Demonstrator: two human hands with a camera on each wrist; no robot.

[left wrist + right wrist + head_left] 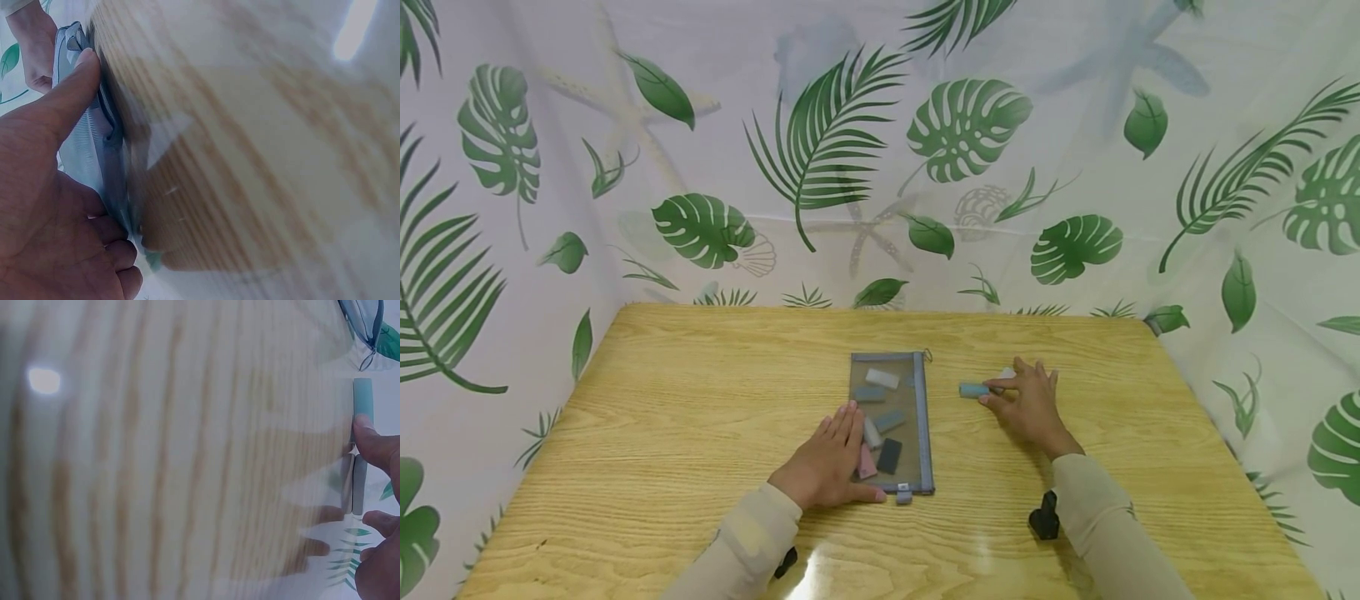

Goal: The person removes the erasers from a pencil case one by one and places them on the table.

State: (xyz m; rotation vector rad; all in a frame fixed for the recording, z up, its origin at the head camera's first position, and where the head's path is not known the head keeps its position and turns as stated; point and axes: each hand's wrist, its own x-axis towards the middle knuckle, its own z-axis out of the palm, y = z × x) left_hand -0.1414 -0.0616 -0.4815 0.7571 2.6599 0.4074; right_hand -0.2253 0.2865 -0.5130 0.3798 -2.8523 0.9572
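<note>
My left hand rests on the lower left part of a grey mesh zip pouch, fingers extended and thumb along its near edge. Through the mesh show several eraser-like blocks, among them a pink one, a black one and a white one. To the right of the pouch, my right hand pinches a blue eraser between thumb and index finger, down at the table. Partly behind those fingers lies a whitish eraser; the right wrist view shows it lying in line with the blue eraser.
Both hands work on a wood-grain table. A leaf-patterned cloth stands behind it and at both sides. Black devices sit by the right wrist and left wrist. A zipper-end ring sticks out at the pouch's far corner.
</note>
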